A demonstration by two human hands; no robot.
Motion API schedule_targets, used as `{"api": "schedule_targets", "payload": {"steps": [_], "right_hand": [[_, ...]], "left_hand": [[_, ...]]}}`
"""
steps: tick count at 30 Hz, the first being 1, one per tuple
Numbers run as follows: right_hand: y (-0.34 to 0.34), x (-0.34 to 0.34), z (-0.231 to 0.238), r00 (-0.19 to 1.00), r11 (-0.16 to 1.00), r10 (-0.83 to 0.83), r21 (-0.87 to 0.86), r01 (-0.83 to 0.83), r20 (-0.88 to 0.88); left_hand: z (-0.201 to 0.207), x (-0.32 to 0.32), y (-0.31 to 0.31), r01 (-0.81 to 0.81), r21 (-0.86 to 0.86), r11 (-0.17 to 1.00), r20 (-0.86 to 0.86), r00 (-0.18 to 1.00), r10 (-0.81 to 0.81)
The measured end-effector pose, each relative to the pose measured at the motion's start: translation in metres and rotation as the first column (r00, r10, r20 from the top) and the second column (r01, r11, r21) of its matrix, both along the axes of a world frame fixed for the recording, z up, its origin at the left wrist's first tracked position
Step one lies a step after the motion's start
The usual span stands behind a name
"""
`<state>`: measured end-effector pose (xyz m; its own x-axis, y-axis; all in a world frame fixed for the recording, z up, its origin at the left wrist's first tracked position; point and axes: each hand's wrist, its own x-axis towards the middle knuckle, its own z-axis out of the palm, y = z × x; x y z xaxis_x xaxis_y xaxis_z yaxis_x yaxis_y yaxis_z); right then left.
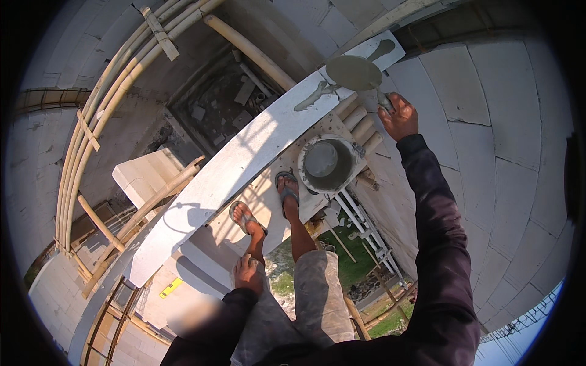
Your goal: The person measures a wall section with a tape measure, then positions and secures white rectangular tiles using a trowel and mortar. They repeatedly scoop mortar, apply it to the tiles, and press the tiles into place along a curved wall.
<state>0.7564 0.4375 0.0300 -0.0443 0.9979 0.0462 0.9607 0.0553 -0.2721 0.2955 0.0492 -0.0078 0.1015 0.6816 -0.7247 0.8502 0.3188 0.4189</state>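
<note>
My right hand (401, 116) is closed around the handle of a trowel (354, 72) with a broad, rounded blade coated in wet grey mortar. The blade is over the far end of a long pale block wall top (244, 149), where smears of mortar (317, 96) lie on both sides of it. Below the trowel, a round bucket (349, 168) with grey mortar inside stands on a board beside my feet. My left hand (248, 274) rests on my left knee, holding nothing, its fingers laid over the trouser cloth.
Bamboo poles (116, 97) run along the left, above a deep gap with rubble (226, 110). A pale block wall (488, 122) rises on the right. Below the platform (244, 213) lies grassy ground (354, 262). A yellow spirit level (171, 288) is at lower left.
</note>
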Motion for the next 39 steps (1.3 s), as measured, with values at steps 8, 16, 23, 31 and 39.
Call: {"api": "schedule_targets", "payload": {"steps": [8, 16, 23, 31, 39], "right_hand": [[-0.010, -0.075, 0.011, 0.927, 0.921, 0.371, 0.103, -0.375, 0.057], [-0.051, -0.170, 0.029, 0.844, 0.846, 0.524, 0.181, -0.501, -0.113], [-0.049, -0.157, -0.004, 0.862, 0.862, 0.506, 0.004, -0.506, -0.028], [0.017, -0.024, -0.021, 0.989, 0.958, 0.090, 0.262, -0.118, 0.118], [0.046, 0.011, -0.032, 0.992, 0.955, 0.019, 0.291, -0.055, 0.126]], "left_hand": [[0.008, 0.003, -0.015, -0.046, 0.033, 0.998, -0.024, 0.999, 0.047], [0.009, -0.002, -0.025, -0.128, 0.011, 0.992, -0.010, 0.992, 0.128], [0.010, 0.009, -0.012, -0.151, -0.020, 0.988, -0.041, 0.988, 0.151], [-0.007, 0.011, -0.028, -0.020, 0.014, 1.000, -0.105, 0.994, 0.021], [-0.016, 0.002, -0.017, 0.022, 0.232, 0.972, 0.025, 0.999, -0.028]]}}
